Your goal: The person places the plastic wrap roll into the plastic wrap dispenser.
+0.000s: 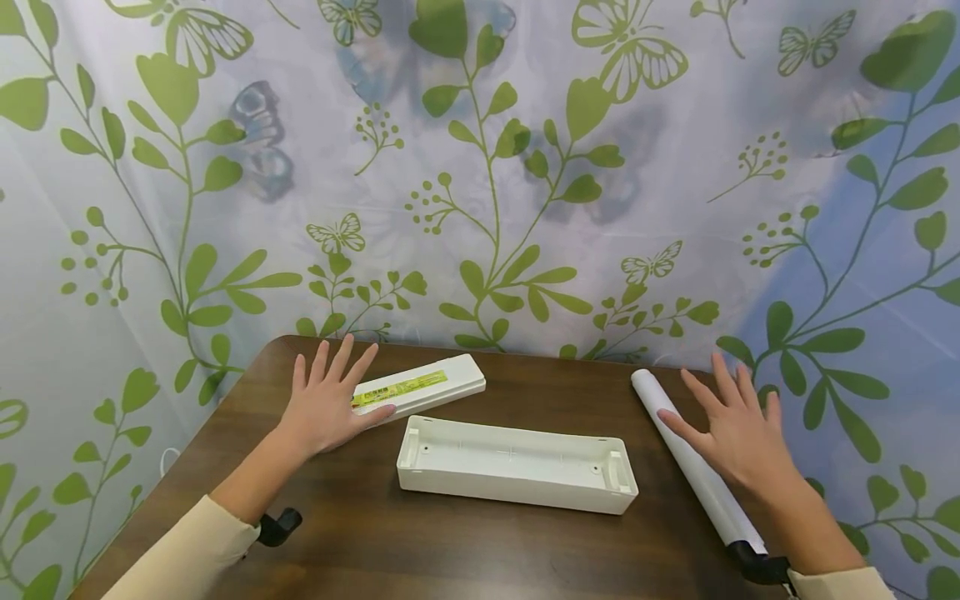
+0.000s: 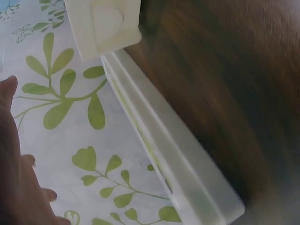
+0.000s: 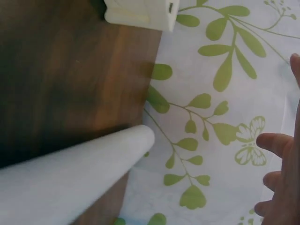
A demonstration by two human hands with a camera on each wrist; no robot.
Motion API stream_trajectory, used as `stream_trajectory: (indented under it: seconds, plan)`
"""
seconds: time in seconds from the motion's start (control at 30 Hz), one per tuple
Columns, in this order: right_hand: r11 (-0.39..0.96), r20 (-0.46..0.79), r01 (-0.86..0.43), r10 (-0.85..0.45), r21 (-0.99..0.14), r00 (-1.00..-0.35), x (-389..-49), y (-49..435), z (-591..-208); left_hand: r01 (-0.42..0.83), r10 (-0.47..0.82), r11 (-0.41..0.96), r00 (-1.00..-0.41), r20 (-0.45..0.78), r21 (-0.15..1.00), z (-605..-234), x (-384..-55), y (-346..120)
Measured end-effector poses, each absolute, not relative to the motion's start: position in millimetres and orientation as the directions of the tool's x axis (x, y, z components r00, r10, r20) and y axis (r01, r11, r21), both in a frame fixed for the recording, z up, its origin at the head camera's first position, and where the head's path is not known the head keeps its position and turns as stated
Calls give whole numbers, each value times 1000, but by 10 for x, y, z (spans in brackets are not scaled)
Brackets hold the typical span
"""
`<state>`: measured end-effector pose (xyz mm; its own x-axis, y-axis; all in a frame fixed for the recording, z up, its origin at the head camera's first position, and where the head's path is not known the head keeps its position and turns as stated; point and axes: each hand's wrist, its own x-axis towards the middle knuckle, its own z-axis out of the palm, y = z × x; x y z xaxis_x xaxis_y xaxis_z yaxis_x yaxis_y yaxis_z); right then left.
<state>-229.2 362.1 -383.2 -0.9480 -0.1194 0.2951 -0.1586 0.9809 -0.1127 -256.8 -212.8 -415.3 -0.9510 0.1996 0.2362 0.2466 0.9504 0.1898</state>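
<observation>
My left hand (image 1: 324,410), fingers spread, is held over the near end of a long white lid-like piece (image 1: 420,385) bearing a yellow printed label. In the left wrist view that white piece (image 2: 164,140) runs diagonally, and the fingers (image 2: 28,178) hold nothing. My right hand (image 1: 742,437) is spread too, overlapping a white roll (image 1: 693,467) at the table's right. The right wrist view has the roll (image 3: 79,173) lying to the left of the empty fingers (image 3: 276,145). Between the hands sits a long open white plastic box (image 1: 517,492), its hollow side up.
A dark brown wooden table (image 1: 420,550) carries all of these things. Behind it hangs a pale curtain (image 1: 480,208) with green leaves and butterflies, close along the table's back edge. Black wrist straps (image 1: 279,527) show on both forearms.
</observation>
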Motion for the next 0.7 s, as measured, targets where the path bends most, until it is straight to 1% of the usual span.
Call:
stream_trajectory:
  seconds: [0.23, 0.47, 0.57, 0.7]
  plan:
    - [967, 390, -200, -124, -159, -913, -2150, 3668, -4086, 306, 243, 925, -932, 269, 227, -4317, -2532, -2049]
    - [946, 418, -209, -90, -247, -904, -2050, 3739, -4353, 357, 262, 894, -908, 328, 273, -4417, -2498, -1971]
    - [930, 451, -229, -80, -286, -889, -2002, 3777, -4427, 375, 266, 871, -904, 335, 319, -4453, -2492, -1943]
    - [900, 532, -292, -81, -324, -843, -1952, 3821, -4505, 398, 265, 822, -900, 345, 408, -4496, -2487, -1902]
